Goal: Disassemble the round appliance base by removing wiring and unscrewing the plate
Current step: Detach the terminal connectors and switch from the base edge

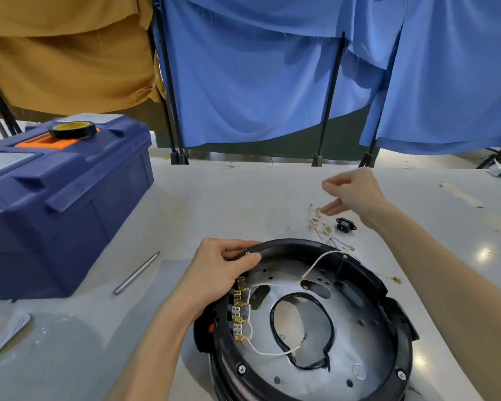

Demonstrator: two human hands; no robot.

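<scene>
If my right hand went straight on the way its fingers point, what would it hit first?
Most likely the loose wires on the table: the right hand points left and down at their brass terminals, nearly touching. Height is unclear.

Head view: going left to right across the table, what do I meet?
Blue toolbox → metal rod → left hand gripping the round base rim → pile of removed wires.
</scene>
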